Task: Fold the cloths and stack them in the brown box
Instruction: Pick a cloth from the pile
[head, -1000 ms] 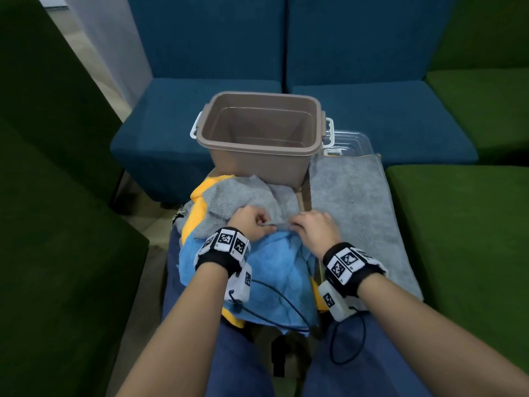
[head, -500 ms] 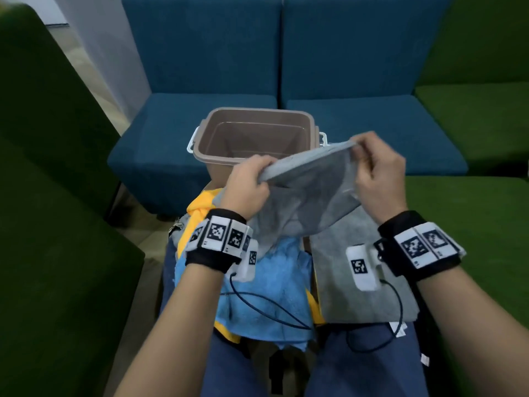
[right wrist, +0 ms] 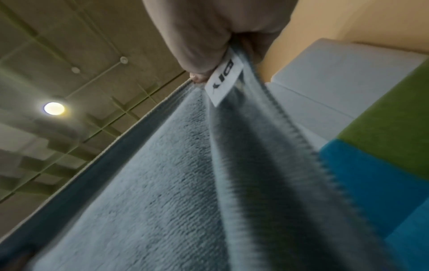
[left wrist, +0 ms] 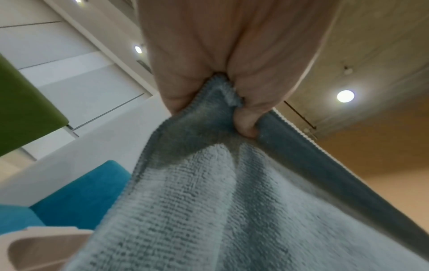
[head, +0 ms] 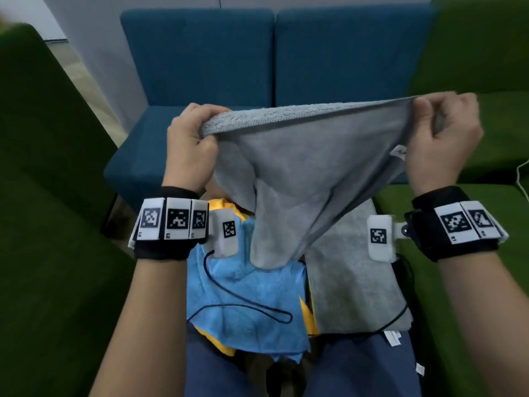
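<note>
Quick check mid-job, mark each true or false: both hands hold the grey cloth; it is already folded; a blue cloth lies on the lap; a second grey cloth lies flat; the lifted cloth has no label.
1. Both hands hold the grey cloth: true; left hand and right hand each grip a top corner.
2. It is already folded: false; it hangs spread between the hands.
3. A blue cloth lies on the lap: true.
4. A second grey cloth lies flat: true.
5. No label: false; a white tag hangs by the right hand.
</note>
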Motion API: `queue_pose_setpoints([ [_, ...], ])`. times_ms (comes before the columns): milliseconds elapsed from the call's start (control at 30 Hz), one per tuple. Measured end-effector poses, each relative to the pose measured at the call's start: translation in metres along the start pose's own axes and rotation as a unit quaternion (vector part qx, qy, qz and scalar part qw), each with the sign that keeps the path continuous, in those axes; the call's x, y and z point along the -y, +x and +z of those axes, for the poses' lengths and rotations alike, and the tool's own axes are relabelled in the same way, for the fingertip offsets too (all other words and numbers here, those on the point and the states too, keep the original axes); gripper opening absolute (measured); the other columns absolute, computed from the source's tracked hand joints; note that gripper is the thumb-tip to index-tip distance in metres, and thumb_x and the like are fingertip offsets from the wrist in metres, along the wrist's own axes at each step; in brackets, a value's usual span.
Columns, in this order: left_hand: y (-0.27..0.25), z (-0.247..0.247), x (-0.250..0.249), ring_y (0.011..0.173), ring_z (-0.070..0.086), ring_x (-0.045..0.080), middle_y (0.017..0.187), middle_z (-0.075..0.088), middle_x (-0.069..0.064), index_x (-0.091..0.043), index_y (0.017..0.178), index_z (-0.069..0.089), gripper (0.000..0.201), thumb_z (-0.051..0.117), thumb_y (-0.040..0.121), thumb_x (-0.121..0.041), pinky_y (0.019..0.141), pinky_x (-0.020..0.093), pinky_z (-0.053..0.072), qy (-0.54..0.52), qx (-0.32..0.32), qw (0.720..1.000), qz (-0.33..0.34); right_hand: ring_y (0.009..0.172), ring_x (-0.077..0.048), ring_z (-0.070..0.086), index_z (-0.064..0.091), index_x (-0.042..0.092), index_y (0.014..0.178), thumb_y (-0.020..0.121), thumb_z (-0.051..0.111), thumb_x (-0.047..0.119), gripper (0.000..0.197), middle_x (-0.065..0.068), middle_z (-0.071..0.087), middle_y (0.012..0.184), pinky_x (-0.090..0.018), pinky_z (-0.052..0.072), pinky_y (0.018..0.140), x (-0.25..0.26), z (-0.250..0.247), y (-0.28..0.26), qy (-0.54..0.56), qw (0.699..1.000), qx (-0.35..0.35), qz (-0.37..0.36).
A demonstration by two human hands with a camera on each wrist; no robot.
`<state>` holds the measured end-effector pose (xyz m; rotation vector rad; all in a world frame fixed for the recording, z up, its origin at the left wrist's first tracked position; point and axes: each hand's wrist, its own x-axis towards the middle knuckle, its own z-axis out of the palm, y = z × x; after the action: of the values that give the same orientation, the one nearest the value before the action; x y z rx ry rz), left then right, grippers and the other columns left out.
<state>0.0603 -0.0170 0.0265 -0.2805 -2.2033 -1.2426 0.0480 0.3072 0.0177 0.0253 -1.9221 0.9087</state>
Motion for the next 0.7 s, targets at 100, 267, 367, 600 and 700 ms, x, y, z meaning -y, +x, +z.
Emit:
queue_pose_setpoints([
  [100,0.005,0.002,0.008,0.085,0.063,0.018,0.083,0.066,-0.003,-0.01,0.088,0.07,0.039,0.041,0.066,0.002,0.087,0.039,0.051,0.013,-0.017,0.999,-0.031,0.068,0.0,0.039,0.071,0.005,0.09,0.092,0.059,0.032,0.031,0.001,0.049,0.081,-0.022,0.038,0.069,-0.008,0.002,0.001,-0.011,0.999,0.042,0.025],
  [267,0.007,0.002,0.018,0.069,0.051,0.002,0.071,0.055,-0.015,-0.016,0.082,0.058,0.003,0.059,0.085,-0.015,0.075,0.027,0.043,-0.003,-0.061,0.997,-0.036,0.074,-0.002,0.044,0.07,0.005,0.09,0.09,0.061,0.026,0.023,-0.004,0.051,0.087,-0.019,0.035,0.074,-0.012,-0.002,0.005,-0.019,0.998,0.06,0.014],
  [367,0.001,0.009,0.028,0.06,0.035,0.01,0.061,0.042,-0.004,-0.017,0.069,0.046,0.024,0.056,0.09,-0.018,0.064,0.028,0.033,0.028,-0.065,0.996,-0.048,0.08,-0.012,0.05,0.071,0.005,0.089,0.087,0.064,0.022,0.018,-0.014,0.058,0.089,-0.026,0.042,0.077,-0.022,0.002,-0.011,-0.051,0.99,0.124,0.032],
  [600,0.016,0.001,0.017,0.061,0.031,0.009,0.066,0.036,0.009,0.003,0.068,0.043,0.037,0.049,0.097,-0.02,0.059,0.026,0.03,0.012,-0.084,0.996,-0.014,0.076,-0.007,0.051,0.072,0.01,0.09,0.085,0.067,0.041,0.032,-0.009,0.064,0.089,-0.028,0.044,0.073,-0.009,-0.006,0.007,-0.027,0.998,0.027,0.055],
  [700,0.037,-0.005,0.003,0.061,0.036,0.01,0.066,0.04,0.007,0.001,0.069,0.046,0.041,0.049,0.099,-0.027,0.059,0.027,0.032,-0.028,-0.11,0.993,0.03,0.078,-0.004,0.047,0.069,0.01,0.093,0.088,0.061,0.046,0.038,-0.002,0.059,0.091,-0.024,0.04,0.072,0.002,-0.005,0.029,-0.032,0.998,-0.029,0.041],
])
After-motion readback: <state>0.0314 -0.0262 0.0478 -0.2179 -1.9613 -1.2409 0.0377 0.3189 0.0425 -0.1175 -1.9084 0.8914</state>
